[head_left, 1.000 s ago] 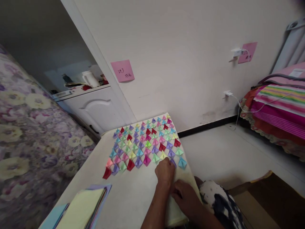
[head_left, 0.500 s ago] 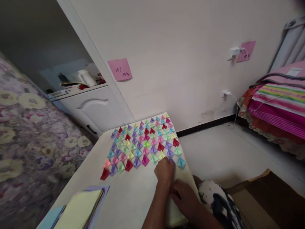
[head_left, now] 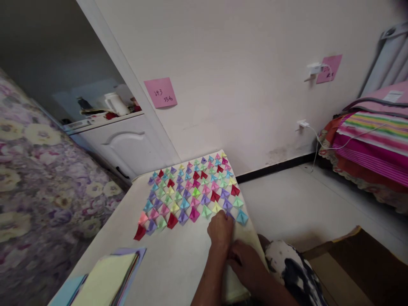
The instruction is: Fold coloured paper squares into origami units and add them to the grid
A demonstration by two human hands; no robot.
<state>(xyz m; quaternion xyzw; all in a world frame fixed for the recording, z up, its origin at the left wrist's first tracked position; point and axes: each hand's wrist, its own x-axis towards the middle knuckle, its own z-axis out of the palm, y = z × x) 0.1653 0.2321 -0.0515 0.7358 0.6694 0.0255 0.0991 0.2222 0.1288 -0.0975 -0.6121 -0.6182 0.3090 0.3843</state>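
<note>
My left hand (head_left: 220,230) rests knuckles-up on the white table (head_left: 178,263), fingers curled down onto a pale yellow sheet of paper (head_left: 234,289) at the table's right edge. My right hand (head_left: 246,263) lies just behind it, fingers pressed together on the same sheet and touching the left hand. Directly beyond the left hand lies a grid of several small folded paper shapes (head_left: 191,191) in red, pink, purple, blue, green and yellow. A blue one (head_left: 242,217) sits just right of my left knuckles.
A stack of coloured paper sheets (head_left: 105,280) lies at the table's near left. A floral-covered bed (head_left: 38,178) runs along the left. A white cabinet (head_left: 127,144) and wall with pink notes (head_left: 160,92) stand behind. Striped bedding (head_left: 372,144) is at right. My patterned knee (head_left: 293,267) is beside the table.
The view shifted slightly left a second ago. Both hands stay pressed on the yellow sheet in nearly the same place.
</note>
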